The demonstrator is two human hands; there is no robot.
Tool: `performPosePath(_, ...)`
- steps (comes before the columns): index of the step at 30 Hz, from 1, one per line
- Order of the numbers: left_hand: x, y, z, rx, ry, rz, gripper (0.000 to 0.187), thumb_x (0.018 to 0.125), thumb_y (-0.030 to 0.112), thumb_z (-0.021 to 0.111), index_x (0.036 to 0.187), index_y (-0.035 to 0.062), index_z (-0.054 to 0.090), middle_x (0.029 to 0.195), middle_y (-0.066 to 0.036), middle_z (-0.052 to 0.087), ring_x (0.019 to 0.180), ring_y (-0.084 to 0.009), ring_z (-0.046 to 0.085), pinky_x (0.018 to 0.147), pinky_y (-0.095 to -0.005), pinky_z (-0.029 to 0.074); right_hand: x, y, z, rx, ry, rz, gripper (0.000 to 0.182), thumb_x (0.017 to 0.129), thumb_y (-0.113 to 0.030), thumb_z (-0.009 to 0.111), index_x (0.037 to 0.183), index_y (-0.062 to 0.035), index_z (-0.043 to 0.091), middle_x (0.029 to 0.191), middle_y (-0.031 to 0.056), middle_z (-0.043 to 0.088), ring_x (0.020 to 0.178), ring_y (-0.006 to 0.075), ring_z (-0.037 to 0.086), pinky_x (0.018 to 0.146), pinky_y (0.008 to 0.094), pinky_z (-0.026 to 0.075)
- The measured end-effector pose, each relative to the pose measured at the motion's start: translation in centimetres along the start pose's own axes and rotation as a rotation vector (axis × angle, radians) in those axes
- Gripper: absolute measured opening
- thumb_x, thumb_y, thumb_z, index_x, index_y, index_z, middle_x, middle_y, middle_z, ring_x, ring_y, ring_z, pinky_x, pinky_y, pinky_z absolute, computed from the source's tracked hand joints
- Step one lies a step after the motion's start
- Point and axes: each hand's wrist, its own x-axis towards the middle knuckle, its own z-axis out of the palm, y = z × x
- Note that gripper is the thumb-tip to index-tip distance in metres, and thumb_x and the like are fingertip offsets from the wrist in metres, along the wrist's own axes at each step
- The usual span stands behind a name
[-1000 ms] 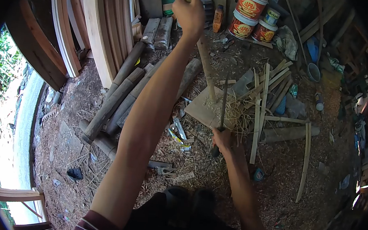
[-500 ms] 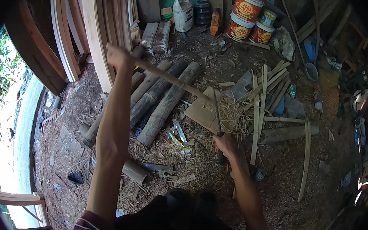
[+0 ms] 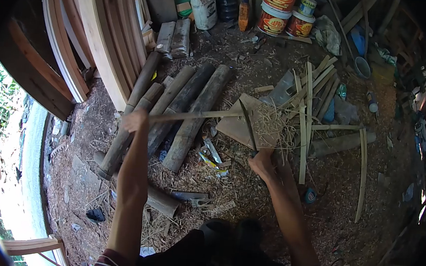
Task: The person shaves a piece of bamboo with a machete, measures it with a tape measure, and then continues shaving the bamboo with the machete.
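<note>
My left hand is closed round one end of a long bamboo strip, slightly blurred. The strip runs nearly level to the right, and its far end meets the blade of a machete. My right hand grips the machete's handle, with the dark blade pointing up and away from me. Beneath the blade lies a flat wooden board on the ground. Curled shavings are heaped on the board's right side. Whether the blade is cutting into the strip cannot be made out.
Several bamboo poles lie left of the board. Split strips are piled to the right. Paint buckets and a white jug stand at the back. Long planks lean at the left.
My left hand has come down and nearer, bringing the bamboo strip from a steep slant to almost level. My right hand with the machete has shifted slightly. The whole view has moved a little.
</note>
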Motion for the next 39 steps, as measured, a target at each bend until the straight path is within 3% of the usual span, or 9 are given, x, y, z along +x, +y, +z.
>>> performPosePath(3,-7.7,-1.0,0.7,-0.033,0.324,1.055,0.062,0.074,0.038,0.062,0.12,0.0013,0.041,0.129,-0.027,0.037,0.119,-0.0394,0.037,0.099,-0.0489,0.027,0.8,0.5,0.5,0.125,0.001,0.037,0.038,0.084,-0.014,0.059,0.107,0.0086,0.04,0.059,0.0099,0.052,0.047,0.0218,0.054,0.05,0.039,0.046)
performPosePath(4,-11.8,-0.9,-1.8,-0.293,0.111,1.193,0.049,0.071,0.021,0.064,0.114,0.0032,0.047,0.124,-0.023,0.04,0.115,-0.0418,0.038,0.092,-0.0503,0.032,1.2,0.9,0.8,0.267,-0.108,0.114,0.028,0.084,-0.013,0.058,0.098,0.0067,0.044,0.055,0.008,0.051,0.045,0.0202,0.052,0.049,0.0383,0.045)
performPosePath(7,-17.9,-0.5,0.9,-0.18,-0.466,1.705,0.057,0.069,0.024,0.069,0.118,0.0051,0.046,0.122,-0.018,0.043,0.111,-0.0351,0.042,0.094,-0.0505,0.03,0.6,0.2,-0.4,0.558,-0.259,0.278,0.018,0.084,-0.013,0.057,0.079,-0.0001,0.045,0.05,0.0037,0.046,0.041,0.0159,0.047,0.043,0.0342,0.042)
performPosePath(10,-20.6,-1.5,2.9,-0.155,-0.329,1.919,0.05,0.073,0.022,0.066,0.115,0.0052,0.046,0.119,-0.015,0.047,0.111,-0.031,0.043,0.095,-0.0468,0.032,-0.1,1.4,-0.9,0.869,-0.321,0.231,0.021,0.085,-0.013,0.057,0.072,-0.0042,0.043,0.051,0.0017,0.044,0.039,0.0127,0.044,0.04,0.0304,0.038)
performPosePath(17,-20.5,-1.6,6.3,0.164,-0.355,2.152,0.038,0.086,0.015,0.049,0.123,0.0067,0.042,0.12,-0.012,0.047,0.12,-0.0274,0.043,0.1,-0.0385,0.034,-1.9,3.7,-1.8,0.773,-0.311,0.238,0.028,0.083,-0.015,0.059,0.061,-0.0042,0.046,0.05,0.0031,0.045,0.038,0.0136,0.045,0.039,0.0325,0.04)
performPosePath(22,-21.1,-1.7,4.3,0.016,-0.83,2.017,0.027,0.086,0.019,0.048,0.11,0.007,0.046,0.102,-0.019,0.058,0.082,-0.0357,0.063,0.067,-0.0442,0.051,-1.6,3.3,-1.5,0.858,-0.194,0.205,0.027,0.082,-0.014,0.058,0.06,-0.0033,0.046,0.048,0.004,0.046,0.037,0.0139,0.047,0.039,0.0324,0.041)
performPosePath(35,-22.0,-3.4,3.0,0.239,-0.879,1.959,0.026,0.09,0.033,0.048,0.105,0.0128,0.053,0.089,-0.017,0.063,0.072,-0.0341,0.064,0.066,-0.044,0.052,-0.1,1.7,0.2,0.757,-0.076,0.267,0.028,0.084,-0.014,0.056,0.061,-0.0007,0.049,0.045,0.0061,0.049,0.039,0.0161,0.053,0.039,0.0327,0.043)
performPosePath(37,-22.1,-4.1,3.5,-0.441,-0.825,2.004,0.028,0.084,0.032,0.057,0.1,0.0087,0.053,0.072,-0.014,0.062,0.066,-0.0366,0.062,0.057,-0.0457,0.05,0.3,2.2,0.2,0.799,-0.146,0.264,0.031,0.085,-0.018,0.057,0.062,0.0002,0.05,0.043,0.0058,0.048,0.039,0.0165,0.053,0.039,0.0326,0.043)
performPosePath(39,-21.8,-4.7,4.4,-0.435,-0.757,1.98,0.029,0.086,0.033,0.055,0.102,0.0085,0.053,0.074,-0.014,0.063,0.069,-0.0353,0.063,0.06,-0.0444,0.05,0.7,1.9,-0.7,0.768,-0.148,0.264,0.031,0.087,-0.023,0.057,0.068,0.0001,0.051,0.047,0.0046,0.048,0.04,0.0153,0.051,0.039,0.0317,0.043)
